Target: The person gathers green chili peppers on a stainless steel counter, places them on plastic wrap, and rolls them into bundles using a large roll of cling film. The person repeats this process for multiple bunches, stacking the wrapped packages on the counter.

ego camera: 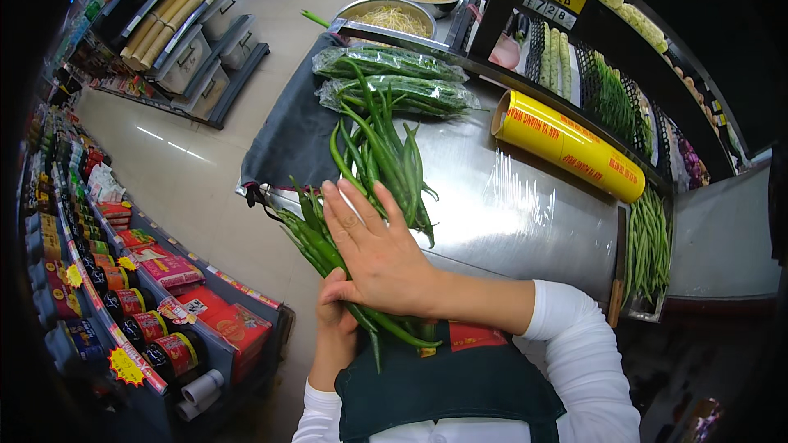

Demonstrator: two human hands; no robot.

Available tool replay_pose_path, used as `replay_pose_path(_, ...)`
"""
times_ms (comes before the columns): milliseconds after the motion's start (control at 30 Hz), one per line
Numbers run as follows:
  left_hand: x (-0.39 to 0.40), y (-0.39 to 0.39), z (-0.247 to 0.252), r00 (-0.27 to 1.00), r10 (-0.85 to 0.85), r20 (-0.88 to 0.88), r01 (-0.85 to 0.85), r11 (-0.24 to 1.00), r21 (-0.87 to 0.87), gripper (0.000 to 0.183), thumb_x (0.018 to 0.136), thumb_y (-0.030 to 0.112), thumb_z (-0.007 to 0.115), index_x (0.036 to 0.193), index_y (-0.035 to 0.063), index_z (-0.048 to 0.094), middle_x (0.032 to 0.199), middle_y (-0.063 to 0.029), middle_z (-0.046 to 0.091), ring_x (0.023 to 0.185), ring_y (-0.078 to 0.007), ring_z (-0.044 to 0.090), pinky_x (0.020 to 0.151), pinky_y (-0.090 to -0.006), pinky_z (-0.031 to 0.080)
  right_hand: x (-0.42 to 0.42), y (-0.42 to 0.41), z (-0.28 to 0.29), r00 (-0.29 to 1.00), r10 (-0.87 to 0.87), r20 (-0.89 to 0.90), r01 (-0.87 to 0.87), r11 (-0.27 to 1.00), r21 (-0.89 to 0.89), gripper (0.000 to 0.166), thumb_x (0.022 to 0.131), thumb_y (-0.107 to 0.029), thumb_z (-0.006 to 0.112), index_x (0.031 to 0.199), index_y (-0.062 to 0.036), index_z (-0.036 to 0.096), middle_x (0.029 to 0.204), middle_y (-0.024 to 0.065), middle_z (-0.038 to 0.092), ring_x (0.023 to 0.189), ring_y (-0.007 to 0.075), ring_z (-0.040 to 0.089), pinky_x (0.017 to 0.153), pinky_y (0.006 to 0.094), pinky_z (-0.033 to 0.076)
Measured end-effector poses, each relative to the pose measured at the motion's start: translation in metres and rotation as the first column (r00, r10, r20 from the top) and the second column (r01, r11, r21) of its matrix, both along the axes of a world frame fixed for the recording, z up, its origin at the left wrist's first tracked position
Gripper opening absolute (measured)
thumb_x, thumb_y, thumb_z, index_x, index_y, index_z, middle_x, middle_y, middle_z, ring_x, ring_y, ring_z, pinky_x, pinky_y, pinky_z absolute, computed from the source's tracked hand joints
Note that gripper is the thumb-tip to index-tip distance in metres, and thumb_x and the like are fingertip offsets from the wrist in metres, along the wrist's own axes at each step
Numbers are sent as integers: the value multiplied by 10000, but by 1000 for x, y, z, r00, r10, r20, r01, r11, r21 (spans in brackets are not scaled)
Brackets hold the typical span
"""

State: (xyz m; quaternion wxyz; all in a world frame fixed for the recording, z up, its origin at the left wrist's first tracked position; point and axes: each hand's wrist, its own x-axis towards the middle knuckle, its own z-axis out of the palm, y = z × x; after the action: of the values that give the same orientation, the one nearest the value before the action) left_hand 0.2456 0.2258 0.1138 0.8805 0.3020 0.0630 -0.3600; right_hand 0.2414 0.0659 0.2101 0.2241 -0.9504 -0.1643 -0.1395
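Observation:
Low in front of my apron, my left hand (337, 304) is wrapped round the underside of a bunch of long green chili peppers (308, 234). Most of its fingers are hidden beneath them. My right hand (375, 252) lies flat across the top of the same bunch, its fingers extended and pointing away from me. Just beyond its fingertips, a loose pile of long green peppers (388, 160) rests on the metal table (474, 221). Behind the pile lie two plastic-wrapped packs of green vegetables (394, 92), side by side.
A yellow roll of cling wrap (566, 144) lies along the table's right side. A dark cloth (283, 129) covers the left corner. Green beans (648, 246) fill a tray at right. Metal bowls, one with bean sprouts (394, 18), stand at the far end. A goods shelf (215, 271) is at left.

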Motion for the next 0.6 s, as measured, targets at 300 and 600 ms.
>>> replay_pose_path(300,14,17,6,979,197,-57,-199,851,-486,713,882,213,675,1481,97,305,1101,-71,498,950,-167,527,911,-394,469,38,-101,-7,948,-313,-50,298,826,479,243,908,-47,628,1150,-46,616,975,99,658,829,233,655,764,331,535)
replay_pose_path(600,17,44,10,950,301,82,-235,865,-443,790,840,294,713,1478,119,280,1088,-65,472,906,-163,508,861,-367,468,47,-150,-65,996,84,19,-74,949,-307,408,825,-32,544,1224,-117,534,1199,127,571,980,307,591,847,420,488)
